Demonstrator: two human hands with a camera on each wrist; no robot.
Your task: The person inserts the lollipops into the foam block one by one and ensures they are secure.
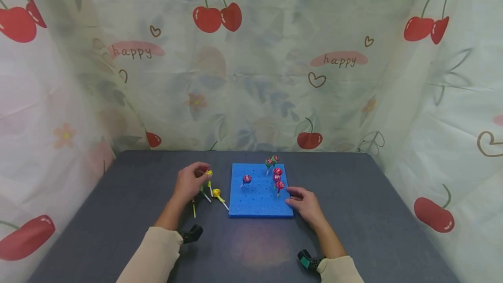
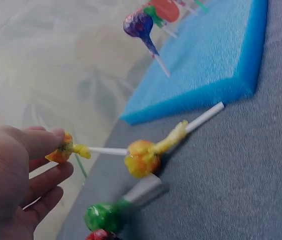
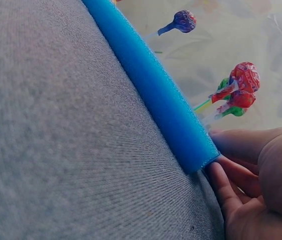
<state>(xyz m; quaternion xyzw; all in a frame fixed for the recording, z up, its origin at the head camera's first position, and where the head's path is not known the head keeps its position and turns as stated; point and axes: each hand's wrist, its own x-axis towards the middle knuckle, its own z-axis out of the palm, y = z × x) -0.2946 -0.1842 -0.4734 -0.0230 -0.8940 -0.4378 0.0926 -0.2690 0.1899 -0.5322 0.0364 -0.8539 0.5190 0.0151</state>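
Observation:
My left hand [image 1: 190, 182] pinches a yellow lollipop [image 2: 82, 151] by its wrapped head, its white stick pointing away from the fingers. Just below lies another yellow lollipop [image 1: 216, 192] on the table, beside a green lollipop [image 2: 102, 217]. My right hand [image 1: 304, 204] grips the right edge of a blue foam board [image 1: 255, 206], thumb on the upper side and fingers against the side. Small holes dot the board. A purple lollipop [image 1: 246, 179] stands in its left part. Several red lollipops [image 1: 279, 184] and green-wrapped ones [image 1: 269, 162] stand along the right side.
The dark grey table [image 1: 338, 174] is backed and flanked by a curtain [image 1: 267, 99] printed with cherries. Black wrist devices are on both arms, one [image 1: 191, 233] by the left cuff. Under the left hand, a thin yellow stick [image 1: 194, 208] lies on the table.

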